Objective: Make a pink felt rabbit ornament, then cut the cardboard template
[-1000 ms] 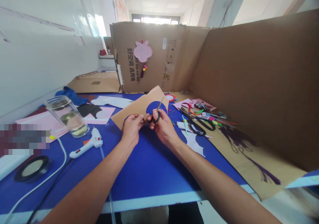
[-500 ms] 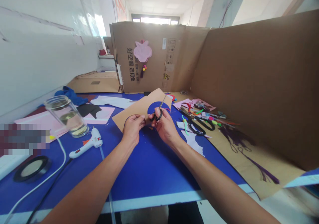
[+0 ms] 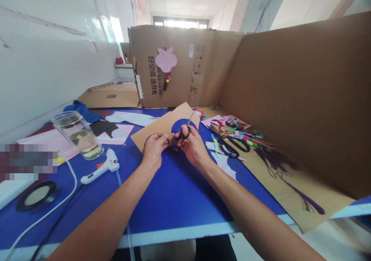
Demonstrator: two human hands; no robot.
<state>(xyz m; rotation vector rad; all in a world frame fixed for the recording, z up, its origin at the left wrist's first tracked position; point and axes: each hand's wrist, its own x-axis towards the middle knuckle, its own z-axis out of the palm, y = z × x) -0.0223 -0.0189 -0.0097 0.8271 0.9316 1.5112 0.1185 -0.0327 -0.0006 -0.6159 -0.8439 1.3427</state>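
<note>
My left hand (image 3: 154, 148) pinches the lower edge of a tan piece of cardboard (image 3: 162, 124), tilted above the table. Round cut-outs in the cardboard let blue tabletop show through. A small pair of black-handled scissors (image 3: 186, 132) is in my right hand (image 3: 194, 147), fingers in the loops. Its thin blades point up and away, across the cardboard's right-hand cut-out. My fingers partly hide the scissors' handles and the cardboard's lower edge. To the right of my right hand lie larger black-handled scissors (image 3: 232, 147) and a scalloped white scrap (image 3: 224, 164).
On the left of the blue table (image 3: 174, 199) are a glass jar (image 3: 79, 137) with liquid, a white glue gun (image 3: 101, 168) and black tape (image 3: 37, 196). Purple tassels (image 3: 307, 199) lie at right. Cardboard walls (image 3: 298, 98) stand behind and along the right.
My right hand and the small scissors have shifted very slightly to the right. My left hand and the cardboard stay almost in place.
</note>
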